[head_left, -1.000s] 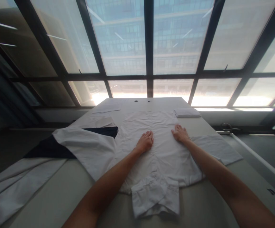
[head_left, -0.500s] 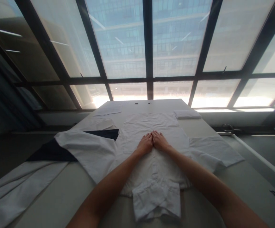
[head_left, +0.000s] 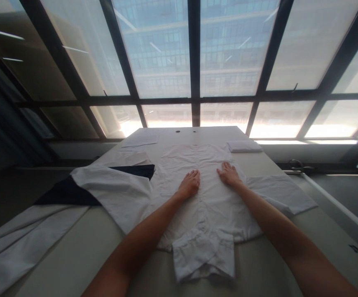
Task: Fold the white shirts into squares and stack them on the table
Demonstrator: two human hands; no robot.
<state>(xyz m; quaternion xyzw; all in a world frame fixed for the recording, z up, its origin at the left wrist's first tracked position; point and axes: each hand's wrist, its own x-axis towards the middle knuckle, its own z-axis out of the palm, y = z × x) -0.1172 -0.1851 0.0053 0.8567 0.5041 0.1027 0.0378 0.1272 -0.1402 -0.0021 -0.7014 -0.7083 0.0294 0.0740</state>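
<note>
A white buttoned shirt (head_left: 208,206) lies spread on the white table (head_left: 83,243), its collar (head_left: 202,253) toward me and its sleeves out to the sides. Its button strip runs down the middle, and small wrinkles cross the cloth. My left hand (head_left: 190,183) rests flat on the shirt just left of the button strip, fingers stretched forward. On the right half lies my right hand (head_left: 229,173), palm down with fingers a little spread. Neither hand grips the cloth.
At the left, a white and navy cloth (head_left: 113,181) hangs over the table's edge. Sheets of paper (head_left: 141,139) lie at the far left, and a folded white cloth (head_left: 244,146) at the far right. Large windows (head_left: 157,49) stand behind the table.
My right hand has slid to the right across the shirt, away from my left hand, which it was touching. The left hand stays nearly in place.
</note>
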